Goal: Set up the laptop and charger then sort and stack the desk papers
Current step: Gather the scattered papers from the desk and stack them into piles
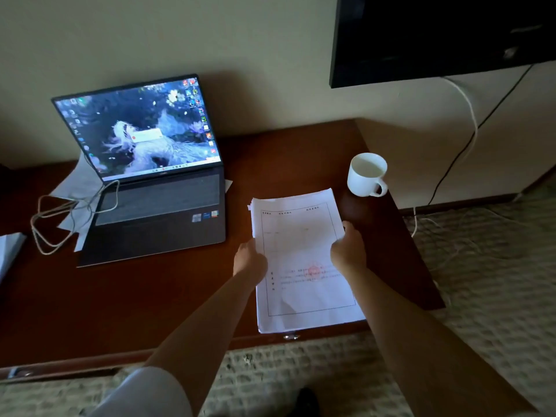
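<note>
Both hands grip a stack of papers (304, 260) at the centre right of the frame.

The left hand (249, 260) grasps the stack's left edge and the right hand (346, 248) curls over its right edge; the stack lies on the desk (120, 296). The open laptop (150, 176) stands upper left, its white cable (60, 218) looped beside it. A white mug (367, 174) sits just beyond the papers.

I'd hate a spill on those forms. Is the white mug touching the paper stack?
Apart. The head view shows bare brown desk between the white mug and the paper stack.
</note>
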Available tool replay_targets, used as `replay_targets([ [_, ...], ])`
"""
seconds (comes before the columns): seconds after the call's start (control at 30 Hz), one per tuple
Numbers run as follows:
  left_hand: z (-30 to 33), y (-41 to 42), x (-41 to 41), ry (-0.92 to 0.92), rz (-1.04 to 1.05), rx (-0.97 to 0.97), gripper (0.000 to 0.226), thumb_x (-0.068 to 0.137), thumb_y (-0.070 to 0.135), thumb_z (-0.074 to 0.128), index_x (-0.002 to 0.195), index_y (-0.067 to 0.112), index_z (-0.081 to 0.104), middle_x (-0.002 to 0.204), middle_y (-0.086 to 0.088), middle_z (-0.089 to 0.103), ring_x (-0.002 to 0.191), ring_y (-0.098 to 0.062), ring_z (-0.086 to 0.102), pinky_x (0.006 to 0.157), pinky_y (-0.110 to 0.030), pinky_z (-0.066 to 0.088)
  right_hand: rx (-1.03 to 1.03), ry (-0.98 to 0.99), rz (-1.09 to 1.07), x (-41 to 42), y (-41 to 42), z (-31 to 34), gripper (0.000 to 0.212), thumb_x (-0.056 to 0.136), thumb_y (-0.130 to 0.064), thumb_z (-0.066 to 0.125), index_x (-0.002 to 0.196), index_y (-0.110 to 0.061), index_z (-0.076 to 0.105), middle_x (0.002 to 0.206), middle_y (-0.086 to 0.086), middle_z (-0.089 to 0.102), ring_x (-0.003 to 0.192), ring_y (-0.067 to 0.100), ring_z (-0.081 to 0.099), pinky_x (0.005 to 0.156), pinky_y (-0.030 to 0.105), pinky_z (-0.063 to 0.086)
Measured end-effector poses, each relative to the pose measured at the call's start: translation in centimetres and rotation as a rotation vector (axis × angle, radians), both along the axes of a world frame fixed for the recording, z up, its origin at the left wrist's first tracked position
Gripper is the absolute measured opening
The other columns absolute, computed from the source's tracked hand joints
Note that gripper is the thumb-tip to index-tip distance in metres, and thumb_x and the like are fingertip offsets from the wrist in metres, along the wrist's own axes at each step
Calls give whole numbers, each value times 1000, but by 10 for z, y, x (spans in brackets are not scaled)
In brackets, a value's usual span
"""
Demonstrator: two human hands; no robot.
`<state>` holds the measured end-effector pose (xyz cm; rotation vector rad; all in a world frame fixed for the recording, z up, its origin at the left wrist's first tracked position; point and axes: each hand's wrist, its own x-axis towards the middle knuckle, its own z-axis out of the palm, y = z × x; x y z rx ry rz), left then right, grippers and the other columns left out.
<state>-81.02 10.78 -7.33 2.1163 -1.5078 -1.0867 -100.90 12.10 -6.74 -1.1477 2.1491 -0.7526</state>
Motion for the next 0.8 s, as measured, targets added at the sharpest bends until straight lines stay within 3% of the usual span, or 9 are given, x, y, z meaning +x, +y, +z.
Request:
replay_targets([
  [0.1,0,3,2,-158,-23,85,43,93,8,48,135,14,41,132,-8,45,115,-27,50,96,-41,51,81,189,59,1,6,2,59,82,-1,52,138,-15,39,129,14,45,121,33,44,96,36,41],
  [0.17,4,7,4,-157,-36,117,50,93,8,49,141,14,35,138,-9,40,122,-29,45,99,-42,48,108,266,70,3,12,6,60,80,-5,57,136,-17,39,132,11,42,122,30,39,95,35,40],
  [0.33,23,6,15,-97,-111,61,40,92,9,49,132,10,51,130,-10,55,116,-27,55,96,-36,49,104,288,93,21,16,30,57,81,-9,57,136,-17,42,130,10,45,122,30,39,96,35,39],
  [0.47,45,10,33,-29,-114,1,35,97,9,50,131,12,52,129,-9,56,110,-21,58,87,-23,50,69,266,133,51,17,53,59,83,-9,53,140,-15,39,132,12,47,124,31,41,95,37,42],
  [0.63,68,20,89,30,-49,-91,33,96,3,45,124,14,58,121,-8,60,103,-20,61,86,-27,53,43,247,207,115,18,74,57,87,-16,55,141,-17,36,131,9,51,121,30,48,97,38,41],
  [0.8,79,39,174,53,21,-119,36,94,0,43,124,14,57,119,-6,58,88,-12,57,64,-17,46,-5,157,268,203,23,84,52,90,-16,56,139,-18,39,135,8,51,123,29,50,97,37,42],
])
